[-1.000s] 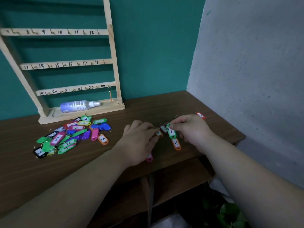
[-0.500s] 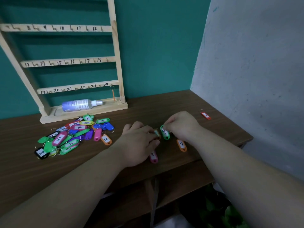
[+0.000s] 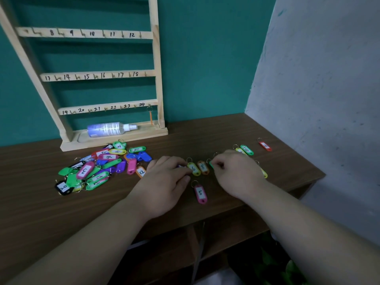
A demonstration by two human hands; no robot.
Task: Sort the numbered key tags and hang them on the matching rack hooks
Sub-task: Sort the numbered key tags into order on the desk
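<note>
Moved: your hands are sitting further apart than half a second ago, so yellow tag 6 [image 3: 193,168] and orange tag 8 [image 3: 203,167] are now showing between them.
Left hand [image 3: 164,182]: you're curling the fingers down on the desk [image 3: 205,136], tips touching yellow tag 6; can't tell if you're gripping it.
Right hand [image 3: 236,171]: you're pinching a green tag [image 3: 211,164] narrowly, just right of orange tag 8.
Pink tag 5 [image 3: 200,193]: lying loose, near both hands.
Tag pile [image 3: 98,167]: sitting left of your left hand, in front of the wooden rack [image 3: 158,79].
Red tag [image 3: 265,146]: lying alone at far right.
Spray bottle [image 3: 109,129]: lying on the rack base.
</note>
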